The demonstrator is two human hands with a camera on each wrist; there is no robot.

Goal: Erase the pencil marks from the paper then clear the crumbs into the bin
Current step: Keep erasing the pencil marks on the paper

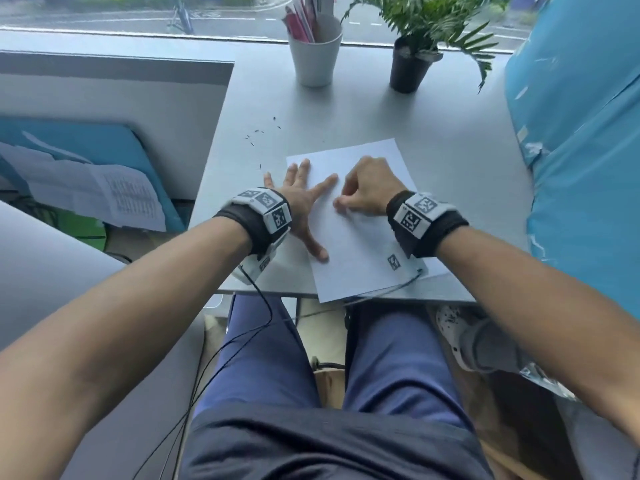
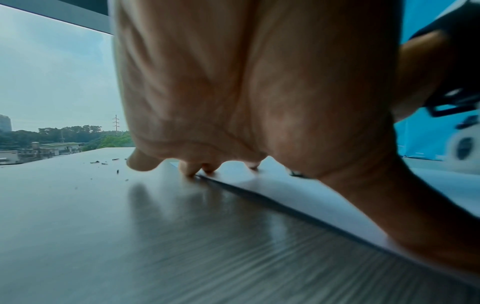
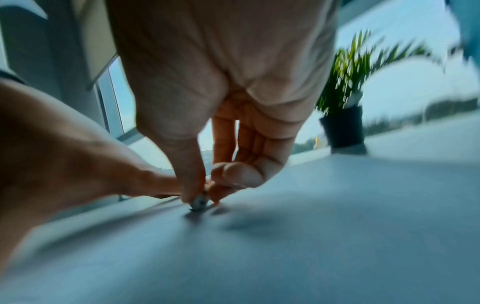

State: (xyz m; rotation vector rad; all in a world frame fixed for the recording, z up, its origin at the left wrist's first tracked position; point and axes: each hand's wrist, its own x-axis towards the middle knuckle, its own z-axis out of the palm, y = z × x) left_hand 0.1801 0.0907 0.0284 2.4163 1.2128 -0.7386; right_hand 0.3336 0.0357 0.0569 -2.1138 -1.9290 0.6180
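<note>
A white sheet of paper [image 1: 363, 237] lies slanted on the grey desk [image 1: 450, 161], its near edge past the desk's front edge. My left hand [image 1: 301, 202] lies flat with fingers spread, pressing the paper's left side and the desk beside it. My right hand [image 1: 360, 199] pinches a small grey eraser [image 3: 198, 202] between thumb and fingertips and presses its tip onto the paper [image 3: 311, 236]. Dark eraser crumbs [image 1: 258, 136] are scattered on the desk left of and beyond the paper; these crumbs [image 2: 103, 162] also show in the left wrist view. No bin is in view.
A white cup of pens [image 1: 315, 50] and a potted plant [image 1: 414, 64] stand at the back of the desk by the window. A blue bag [image 1: 581, 168] fills the right side. Papers on a blue board [image 1: 104, 188] lie left of and below the desk.
</note>
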